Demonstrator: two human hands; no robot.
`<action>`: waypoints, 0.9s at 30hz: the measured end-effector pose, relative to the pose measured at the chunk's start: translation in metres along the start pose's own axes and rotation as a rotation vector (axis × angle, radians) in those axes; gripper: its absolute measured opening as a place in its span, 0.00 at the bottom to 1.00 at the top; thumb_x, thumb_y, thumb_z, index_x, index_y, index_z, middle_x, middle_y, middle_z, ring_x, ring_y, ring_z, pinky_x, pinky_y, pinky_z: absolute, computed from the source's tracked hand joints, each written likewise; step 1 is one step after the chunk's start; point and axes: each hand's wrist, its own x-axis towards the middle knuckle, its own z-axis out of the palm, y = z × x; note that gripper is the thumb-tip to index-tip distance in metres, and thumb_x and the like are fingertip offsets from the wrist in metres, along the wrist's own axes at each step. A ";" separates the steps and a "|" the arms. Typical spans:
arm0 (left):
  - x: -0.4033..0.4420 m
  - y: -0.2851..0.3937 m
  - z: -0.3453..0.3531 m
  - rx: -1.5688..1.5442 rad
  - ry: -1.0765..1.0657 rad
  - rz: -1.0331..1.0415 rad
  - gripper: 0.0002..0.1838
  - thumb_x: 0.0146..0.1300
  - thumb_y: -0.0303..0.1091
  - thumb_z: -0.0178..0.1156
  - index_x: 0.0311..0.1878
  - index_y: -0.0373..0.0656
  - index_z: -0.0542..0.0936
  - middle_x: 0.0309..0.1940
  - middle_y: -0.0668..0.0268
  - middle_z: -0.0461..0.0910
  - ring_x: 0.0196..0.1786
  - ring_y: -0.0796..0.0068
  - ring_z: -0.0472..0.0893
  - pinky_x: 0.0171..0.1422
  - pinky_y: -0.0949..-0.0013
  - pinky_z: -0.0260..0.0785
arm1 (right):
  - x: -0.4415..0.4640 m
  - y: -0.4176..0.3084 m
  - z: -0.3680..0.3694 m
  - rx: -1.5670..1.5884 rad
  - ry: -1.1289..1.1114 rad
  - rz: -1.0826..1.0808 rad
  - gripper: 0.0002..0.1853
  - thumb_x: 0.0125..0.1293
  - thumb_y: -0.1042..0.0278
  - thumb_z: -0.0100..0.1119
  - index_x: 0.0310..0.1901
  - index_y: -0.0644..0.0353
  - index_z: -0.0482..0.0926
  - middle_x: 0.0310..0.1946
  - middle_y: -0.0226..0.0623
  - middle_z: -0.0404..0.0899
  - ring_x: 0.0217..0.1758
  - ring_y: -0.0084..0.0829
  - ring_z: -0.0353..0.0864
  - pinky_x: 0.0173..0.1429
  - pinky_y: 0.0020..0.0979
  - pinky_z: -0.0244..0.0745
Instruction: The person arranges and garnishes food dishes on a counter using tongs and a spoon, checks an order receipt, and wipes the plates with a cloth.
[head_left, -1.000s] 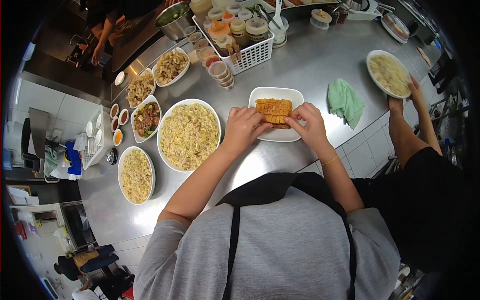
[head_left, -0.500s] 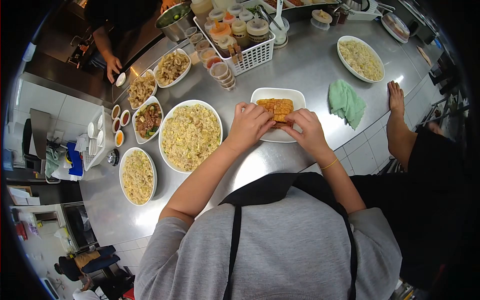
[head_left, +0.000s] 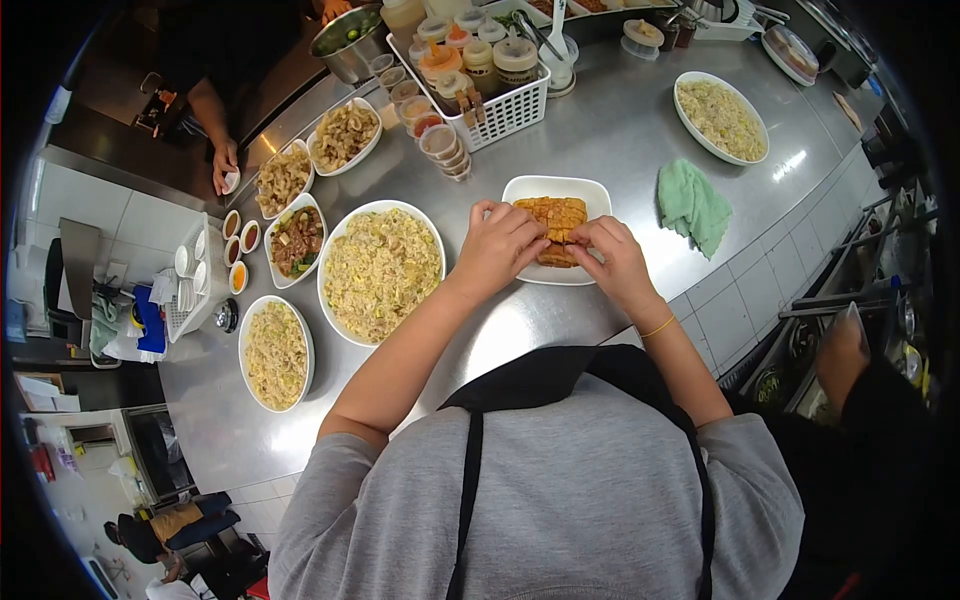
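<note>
A white rectangular dish (head_left: 597,200) stands in front of me with golden-brown sliced roast pork belly (head_left: 555,213) in it, its crust scored into squares. My left hand (head_left: 500,245) reaches over the dish's left side, its fingertips closed on the left edge of the pork. From the right, my right hand (head_left: 612,255) pinches the pork's right edge with thumb and fingers. A lower strip of the meat shows between both hands. Fried rice (head_left: 385,270) fills a large white bowl left of my left hand. A green cloth (head_left: 693,208) lies to the right of the dish.
More fried rice bowls stand at left (head_left: 277,355) and far right (head_left: 722,118). Meat dishes (head_left: 297,240) and small sauce cups (head_left: 238,277) line the left. A white basket (head_left: 510,118) of sauce bottles sits behind. A co-worker's hand (head_left: 226,160) holds a small white dish at upper left.
A co-worker's hand on the right has left the table edge. The upper-left co-worker's hand has moved slightly down onto the small white dish. My hands barely shift; more of the lower pork strip shows.
</note>
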 end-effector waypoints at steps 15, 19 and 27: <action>-0.009 0.003 -0.013 0.013 0.024 -0.029 0.18 0.47 0.40 0.63 0.43 0.50 0.76 0.35 0.71 0.73 0.40 0.71 0.71 0.51 0.62 0.54 | -0.005 0.006 -0.015 0.057 0.124 0.032 0.14 0.49 0.69 0.65 0.38 0.60 0.75 0.32 0.35 0.72 0.32 0.31 0.72 0.37 0.29 0.69; -0.020 0.009 -0.028 0.019 0.115 -0.072 0.20 0.45 0.38 0.67 0.43 0.46 0.76 0.35 0.69 0.74 0.39 0.70 0.72 0.51 0.64 0.56 | -0.005 0.043 -0.009 0.154 0.219 0.354 0.17 0.58 0.69 0.56 0.51 0.58 0.71 0.38 0.33 0.70 0.29 0.21 0.69 0.34 0.21 0.68; -0.147 0.017 -0.085 0.111 0.628 -0.727 0.18 0.53 0.33 0.61 0.45 0.37 0.70 0.39 0.58 0.68 0.43 0.65 0.67 0.49 0.65 0.59 | 0.011 0.065 0.006 0.541 -0.033 0.755 0.17 0.66 0.60 0.46 0.53 0.57 0.72 0.28 0.23 0.72 0.22 0.11 0.65 0.22 0.16 0.62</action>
